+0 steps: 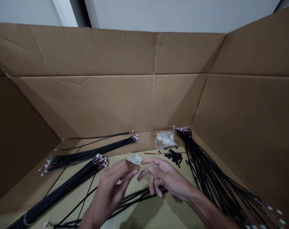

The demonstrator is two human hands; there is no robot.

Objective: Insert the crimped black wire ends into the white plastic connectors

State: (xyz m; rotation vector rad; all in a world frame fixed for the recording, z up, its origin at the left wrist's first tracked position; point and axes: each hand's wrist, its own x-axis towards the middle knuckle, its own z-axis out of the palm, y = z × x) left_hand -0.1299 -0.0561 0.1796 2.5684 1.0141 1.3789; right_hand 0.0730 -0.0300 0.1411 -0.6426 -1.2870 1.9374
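My left hand (113, 181) is in a pinch, thumb against fingertips. A tiny glint shows at the tips, but what they hold is too small to name. My right hand (164, 178) hovers just beside it with its fingers spread, and nothing can be seen in them. Right behind the fingertips lies a small pile of white plastic connector pieces (135, 159). Several loose black cables (132, 201) pass below and behind both hands. One thin black cable (80, 203) runs from the lower left and disappears behind my left hand.
Cardboard walls (111, 105) enclose the work surface (178, 210). Bundled black cables with white ends (63, 187) lie left, with another bundle (94, 152) behind. More cables (206, 171) fan out right. A clear bag of white pieces (165, 140) and short black tubes (174, 157) are at the back.
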